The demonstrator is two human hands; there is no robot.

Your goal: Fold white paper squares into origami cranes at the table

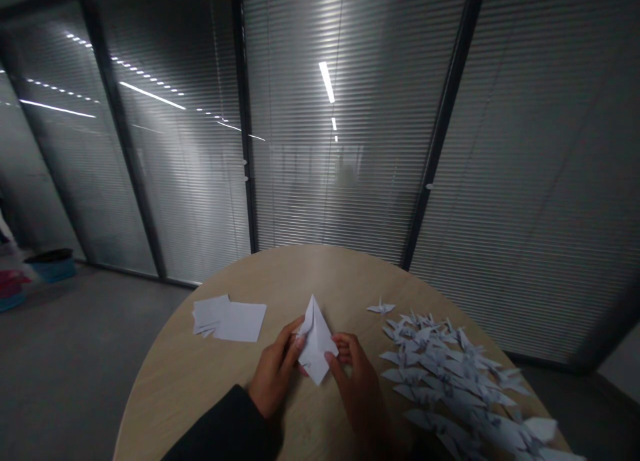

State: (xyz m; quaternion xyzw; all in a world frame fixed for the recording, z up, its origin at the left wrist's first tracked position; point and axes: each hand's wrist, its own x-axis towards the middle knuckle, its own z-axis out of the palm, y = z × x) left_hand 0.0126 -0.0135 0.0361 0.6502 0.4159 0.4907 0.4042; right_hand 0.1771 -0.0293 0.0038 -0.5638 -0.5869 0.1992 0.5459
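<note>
A partly folded white paper (316,337), shaped like a kite with its tip pointing away from me, is held just above the round wooden table (330,274). My left hand (277,371) pinches its left edge with the fingers closed on it. My right hand (357,384) grips its right lower edge, thumb on top. A dark sleeve covers my left forearm.
A small stack of flat white square sheets (230,318) lies to the left of the hands. Several folded paper cranes (450,374) are heaped on the right side of the table, one crane (381,307) apart. Glass walls with blinds stand behind.
</note>
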